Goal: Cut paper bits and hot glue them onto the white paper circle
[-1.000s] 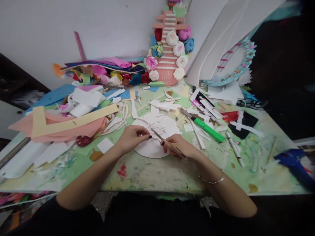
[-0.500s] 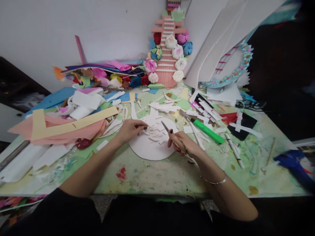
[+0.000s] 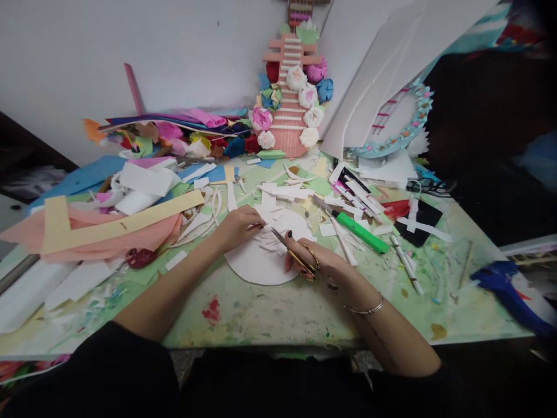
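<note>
My right hand (image 3: 319, 264) grips small gold-handled scissors (image 3: 291, 251), blades pointing up and left over a white paper disc (image 3: 256, 264) on the green table. My left hand (image 3: 238, 225) rests at the disc's upper left edge, fingers curled and pinching among several small white paper strips (image 3: 272, 241) scattered on the disc; what it pinches is too small to tell. A thin bangle sits on my right wrist.
A green marker (image 3: 360, 232) and white pens lie to the right of the disc. Pink and cream paper sheets (image 3: 100, 229) cover the left. A pink paper guitar with paper flowers (image 3: 290, 98) leans on the wall. A blue glue gun (image 3: 507, 284) lies far right.
My left hand moved up from near the scissor tips to the strips at the disc's top left. My right hand swung the scissors and settled lower over the disc.
</note>
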The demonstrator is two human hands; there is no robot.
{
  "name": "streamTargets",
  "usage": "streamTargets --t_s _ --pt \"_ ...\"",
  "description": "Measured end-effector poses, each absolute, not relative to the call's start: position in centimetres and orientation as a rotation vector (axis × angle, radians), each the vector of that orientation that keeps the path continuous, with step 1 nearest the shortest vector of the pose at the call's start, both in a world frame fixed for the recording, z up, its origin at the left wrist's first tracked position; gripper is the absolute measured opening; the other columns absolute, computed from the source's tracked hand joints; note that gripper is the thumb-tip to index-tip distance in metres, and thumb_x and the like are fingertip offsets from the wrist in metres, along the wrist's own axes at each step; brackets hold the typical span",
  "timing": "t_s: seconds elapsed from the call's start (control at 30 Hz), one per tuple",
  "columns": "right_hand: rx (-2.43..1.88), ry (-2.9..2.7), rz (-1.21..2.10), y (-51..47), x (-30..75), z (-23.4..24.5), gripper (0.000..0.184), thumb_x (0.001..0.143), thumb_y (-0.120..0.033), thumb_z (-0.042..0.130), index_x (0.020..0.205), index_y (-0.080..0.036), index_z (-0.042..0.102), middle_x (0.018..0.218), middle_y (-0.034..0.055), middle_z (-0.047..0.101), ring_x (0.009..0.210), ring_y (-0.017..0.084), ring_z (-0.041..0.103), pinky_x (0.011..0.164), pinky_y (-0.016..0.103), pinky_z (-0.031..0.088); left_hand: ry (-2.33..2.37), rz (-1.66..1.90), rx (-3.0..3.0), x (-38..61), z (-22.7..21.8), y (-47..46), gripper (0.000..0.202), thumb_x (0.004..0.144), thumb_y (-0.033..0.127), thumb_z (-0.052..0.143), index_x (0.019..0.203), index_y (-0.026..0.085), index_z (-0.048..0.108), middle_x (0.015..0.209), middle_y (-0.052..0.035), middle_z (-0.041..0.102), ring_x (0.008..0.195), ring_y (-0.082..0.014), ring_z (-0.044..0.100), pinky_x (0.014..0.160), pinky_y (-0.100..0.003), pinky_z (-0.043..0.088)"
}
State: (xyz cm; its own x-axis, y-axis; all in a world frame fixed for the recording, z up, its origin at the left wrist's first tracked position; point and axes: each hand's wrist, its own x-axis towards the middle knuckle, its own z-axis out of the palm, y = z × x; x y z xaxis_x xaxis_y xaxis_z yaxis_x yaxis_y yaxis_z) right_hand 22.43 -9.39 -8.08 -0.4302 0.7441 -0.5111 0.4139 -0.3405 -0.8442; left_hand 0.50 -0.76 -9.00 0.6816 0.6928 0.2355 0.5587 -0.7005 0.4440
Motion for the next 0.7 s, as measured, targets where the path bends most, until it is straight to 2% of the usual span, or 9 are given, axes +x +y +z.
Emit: streamTargets --t_s 0.3,0.53,0.7 --pt "-1.478 -1.588 1.859 -9.5 22.1 -8.5 0.082 0.08 -0.082 0.021 0.066 -0.012 0.062 0.039 -0.002 0.043 0.03 0.009 0.041 0.037 0.022 0.033 1.071 0.808 2.45 0.2 -8.7 -2.1 0.021 0.083 0.026 0.054 0.085 0.019 0.073 0.089 -0.0075 0.071 0.067 -0.0124 0.059 0.062 -0.023 0.047" --pt "-1.475 -1.419 1.998 -9.8 22.2 -7.6 0.083 0.079 -0.084 0.018 0.064 -0.013 0.059 0.036 -0.0025 0.041 0.028 0.008 0.039 0.035 0.022 0.033 1.266 0.936 2.402 -0.1 -8.3 -2.2 0.02 0.083 0.028 0.055 0.084 0.018 0.073 0.088 -0.0075 0.071 0.064 -0.0114 0.058 0.06 -0.023 0.047" --pt "-1.421 -1.364 2.013 -9.8 22.2 -7.5 0.085 0.078 -0.084 0.014 0.063 -0.013 0.058 0.034 -0.0026 0.04 0.027 0.009 0.04 0.033 0.021 0.033 1.139 0.946 2.436 0.4 -8.1 -2.7 0.019 0.084 0.026 0.056 0.085 0.017 0.073 0.087 -0.0078 0.071 0.064 -0.0107 0.058 0.058 -0.021 0.046"
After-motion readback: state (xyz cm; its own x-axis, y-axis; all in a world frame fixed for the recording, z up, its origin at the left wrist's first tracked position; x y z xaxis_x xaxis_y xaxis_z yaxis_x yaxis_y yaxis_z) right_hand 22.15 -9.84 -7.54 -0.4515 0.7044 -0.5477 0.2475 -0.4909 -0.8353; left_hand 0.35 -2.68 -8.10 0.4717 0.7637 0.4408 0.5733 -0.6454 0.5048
